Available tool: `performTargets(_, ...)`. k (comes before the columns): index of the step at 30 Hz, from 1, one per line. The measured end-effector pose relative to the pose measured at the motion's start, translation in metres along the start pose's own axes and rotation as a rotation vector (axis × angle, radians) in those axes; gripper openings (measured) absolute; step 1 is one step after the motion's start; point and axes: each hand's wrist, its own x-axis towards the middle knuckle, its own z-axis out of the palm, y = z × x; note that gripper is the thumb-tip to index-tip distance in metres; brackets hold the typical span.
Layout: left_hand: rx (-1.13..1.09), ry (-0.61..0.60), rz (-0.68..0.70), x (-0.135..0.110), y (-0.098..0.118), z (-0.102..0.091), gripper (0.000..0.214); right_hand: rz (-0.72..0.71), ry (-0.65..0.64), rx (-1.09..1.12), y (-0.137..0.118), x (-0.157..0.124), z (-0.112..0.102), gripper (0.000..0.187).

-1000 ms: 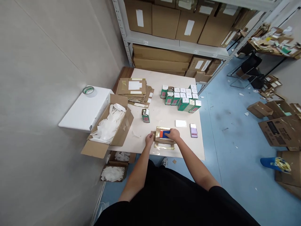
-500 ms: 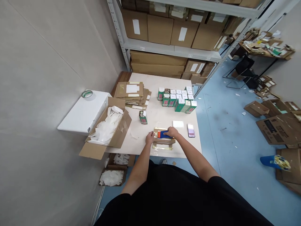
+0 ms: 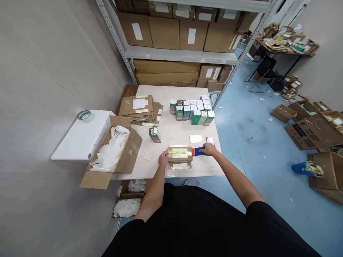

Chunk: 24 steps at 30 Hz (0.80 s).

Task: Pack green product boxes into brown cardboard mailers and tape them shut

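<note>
My right hand (image 3: 209, 149) grips a blue and orange tape dispenser (image 3: 198, 151) at the right end of a small cardboard box (image 3: 180, 160). Shiny yellowish tape (image 3: 180, 152) runs across the box's top, over a white label, towards the dispenser. At the box's left edge, my left hand (image 3: 163, 158) has its fingers closed on the cardboard. Behind the dispenser lie a white rectangular card (image 3: 195, 139) and a phone (image 3: 210, 140), partly covered by my right hand. One green-and-white carton (image 3: 154, 135), open at the top, stands farther left.
Several green-and-white cartons (image 3: 196, 117) stand at the table's back right. Flattened cardboard (image 3: 136, 105) is stacked back left. An open box of white packing paper (image 3: 128, 151) sits at the left, beside a white surface with a tape roll (image 3: 84, 114). Shelving (image 3: 166, 53) rises behind.
My right hand has drawn the dispenser rightwards across the box, leaving tape along its top. The left hand stays at the left edge. The camera view has shifted to the right.
</note>
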Motion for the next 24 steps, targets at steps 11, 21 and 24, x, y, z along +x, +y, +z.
performTargets(11,0.024,0.025,0.053,0.003,0.000,0.001,0.027,0.047,0.015,0.085,0.051,-0.007,0.008,0.038)
performTargets(21,0.067,0.001,0.049,0.005,0.001,0.000,0.026,0.126,0.004,0.042,0.026,-0.001,0.022,0.039)
performTargets(24,0.094,-0.004,0.039,0.005,0.002,0.001,0.027,0.143,0.020,0.018,0.011,0.003,0.033,0.040)
